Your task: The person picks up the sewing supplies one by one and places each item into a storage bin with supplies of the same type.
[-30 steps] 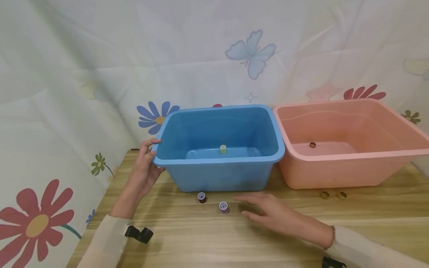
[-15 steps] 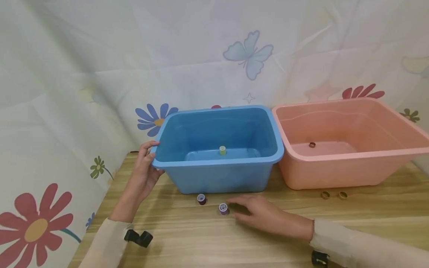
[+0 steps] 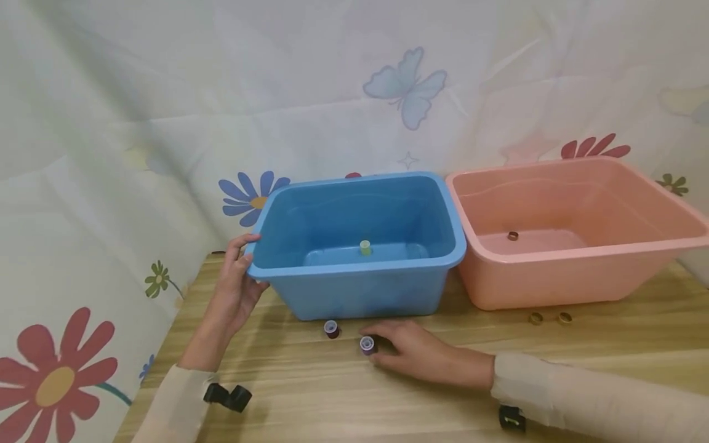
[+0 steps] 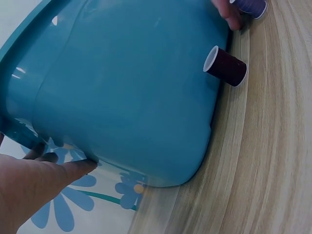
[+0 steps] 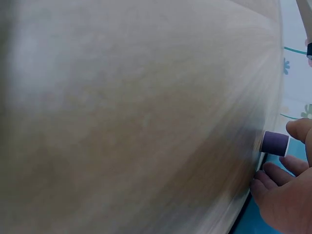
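A blue plastic basin (image 3: 354,292) stands on the wooden table, and my left hand (image 3: 235,292) grips its left rim. In the left wrist view, fingers (image 4: 73,169) of that hand lie along the basin's outer wall. My right hand (image 3: 418,354) is low over the table in front of the basin, thumb and fingers spread on either side of an upright purple thread spool (image 3: 367,347). The right wrist view shows gaps between the purple spool (image 5: 275,143) and the hand. A dark red thread spool (image 3: 332,331) stands to its left, near the basin's foot.
Inside the blue basin stands a pale green spool (image 3: 365,248). A pink basin (image 3: 554,280) adjoins it on the right, with a small brass-coloured ring (image 3: 512,236) inside. Two similar rings lie on the table (image 3: 432,412) before it. A printed cloth (image 3: 310,92) hangs behind.
My right hand has moved left across the table, bringing its thumb and fingers to both sides of the purple spool. My left hand keeps its grip on the blue basin's rim.
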### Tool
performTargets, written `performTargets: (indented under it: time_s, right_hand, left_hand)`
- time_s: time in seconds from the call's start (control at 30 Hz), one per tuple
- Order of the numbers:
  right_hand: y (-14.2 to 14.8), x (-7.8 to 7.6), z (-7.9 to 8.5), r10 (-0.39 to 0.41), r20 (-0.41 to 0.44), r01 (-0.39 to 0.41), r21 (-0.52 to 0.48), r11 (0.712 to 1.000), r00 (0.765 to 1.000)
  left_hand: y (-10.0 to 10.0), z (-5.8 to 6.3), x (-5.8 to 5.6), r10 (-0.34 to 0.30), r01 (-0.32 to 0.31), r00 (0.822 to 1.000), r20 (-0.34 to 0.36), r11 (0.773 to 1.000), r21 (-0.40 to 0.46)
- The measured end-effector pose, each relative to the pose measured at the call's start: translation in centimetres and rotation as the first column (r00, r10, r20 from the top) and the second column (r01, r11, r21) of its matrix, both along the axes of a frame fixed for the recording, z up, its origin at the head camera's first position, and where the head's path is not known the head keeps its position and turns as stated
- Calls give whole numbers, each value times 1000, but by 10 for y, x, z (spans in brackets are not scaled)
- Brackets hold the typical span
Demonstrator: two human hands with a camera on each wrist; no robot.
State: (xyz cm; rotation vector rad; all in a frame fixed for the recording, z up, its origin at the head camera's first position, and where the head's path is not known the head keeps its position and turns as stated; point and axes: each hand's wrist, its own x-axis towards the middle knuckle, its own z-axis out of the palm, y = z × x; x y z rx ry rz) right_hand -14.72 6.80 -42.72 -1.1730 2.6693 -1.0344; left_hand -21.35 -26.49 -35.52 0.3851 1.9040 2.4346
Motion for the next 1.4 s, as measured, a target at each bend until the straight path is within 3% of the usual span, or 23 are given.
performTargets:
  time_s: [0.87, 1.03, 1.23, 1.4]
  right_hand:
    - [-13, -5, -16, -4, 38, 7, -76, 997, 999]
    - [-12, -7, -20, 2, 7, -2, -84, 996, 1000]
    - [-7, -11, -18, -7, -19, 5, -90, 996, 1000]
    - [-7, -12, -17, -17, 20, 19, -103, 994, 1000]
  left_hand:
    - [-6, -2, 5, 5, -5, 1000, 2, 1000, -9]
    - [-5, -3, 5, 8, -8, 1000, 7, 1000, 1]
    - [-1, -2, 2, 4, -4, 1000, -15, 1000, 8]
    - [0, -1, 1, 13, -13, 1000, -6, 1000, 10]
